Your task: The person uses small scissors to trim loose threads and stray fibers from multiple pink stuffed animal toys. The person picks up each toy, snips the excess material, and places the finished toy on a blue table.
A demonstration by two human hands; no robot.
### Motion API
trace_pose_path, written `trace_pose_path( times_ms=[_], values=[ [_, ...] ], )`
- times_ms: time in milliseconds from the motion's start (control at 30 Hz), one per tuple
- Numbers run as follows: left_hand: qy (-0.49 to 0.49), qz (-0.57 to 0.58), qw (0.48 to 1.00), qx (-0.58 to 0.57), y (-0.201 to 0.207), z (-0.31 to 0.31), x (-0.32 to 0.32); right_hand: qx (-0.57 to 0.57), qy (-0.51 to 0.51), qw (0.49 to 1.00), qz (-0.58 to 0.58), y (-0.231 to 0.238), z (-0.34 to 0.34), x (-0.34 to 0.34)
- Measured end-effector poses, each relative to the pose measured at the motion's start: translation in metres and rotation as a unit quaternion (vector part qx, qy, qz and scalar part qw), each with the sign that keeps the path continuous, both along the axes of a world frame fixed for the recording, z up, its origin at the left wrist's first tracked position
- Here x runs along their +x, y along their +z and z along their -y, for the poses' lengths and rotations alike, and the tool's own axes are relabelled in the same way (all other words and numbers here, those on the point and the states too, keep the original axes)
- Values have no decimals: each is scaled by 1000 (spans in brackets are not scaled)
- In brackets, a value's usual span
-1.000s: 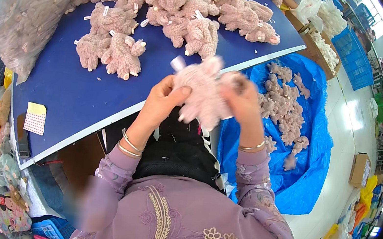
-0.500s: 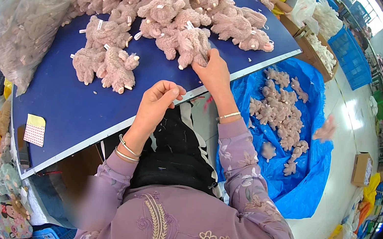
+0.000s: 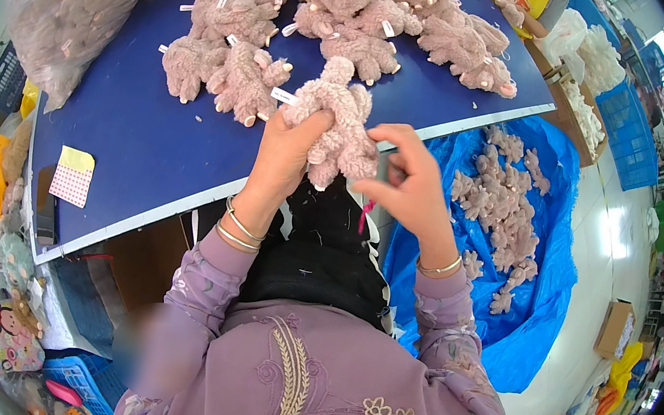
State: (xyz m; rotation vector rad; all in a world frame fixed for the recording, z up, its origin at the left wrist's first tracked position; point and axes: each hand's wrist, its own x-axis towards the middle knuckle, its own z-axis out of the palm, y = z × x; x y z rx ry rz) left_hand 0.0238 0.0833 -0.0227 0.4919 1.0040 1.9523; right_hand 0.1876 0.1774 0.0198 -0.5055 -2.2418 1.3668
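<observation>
A pinkish fluffy plush toy (image 3: pixel 335 118) with a white tag is held up over the front edge of the blue table (image 3: pixel 140 170). My left hand (image 3: pixel 290 145) grips its left side, thumb pressed into the fur. Beside the toy's right side, my right hand (image 3: pixel 409 180) has thumb and forefinger spread apart around its lower end; the other fingers are curled, and no firm hold shows. A short magenta strand (image 3: pixel 366 215) hangs below the right thumb. More of the same plush toys (image 3: pixel 244 78) lie on the table, several heaped toward the far side.
A blue plastic sheet (image 3: pixel 538 324) on the floor at right holds a pile of small plush toys (image 3: pixel 508 208). A clear bag (image 3: pixel 79 6) full of plush stands at far left, near a dotted sticker sheet (image 3: pixel 73 176). Another person's hand (image 3: pixel 535 25) is at the far right.
A plush toy has come off the near end of the heap and toward me, into my left hand. My right hand has opened. A toy in mid-air at right is gone from there.
</observation>
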Motion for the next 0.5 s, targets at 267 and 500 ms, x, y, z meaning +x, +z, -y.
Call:
trace_pose_path(
  times_ms=[267, 500],
  values=[
    [5, 24, 999, 27, 2, 11, 4, 100, 29, 995, 8, 2, -15, -9],
    [3, 31, 999, 25, -2, 16, 4, 111, 90, 989, 32, 5, -17, -9]
  ],
)
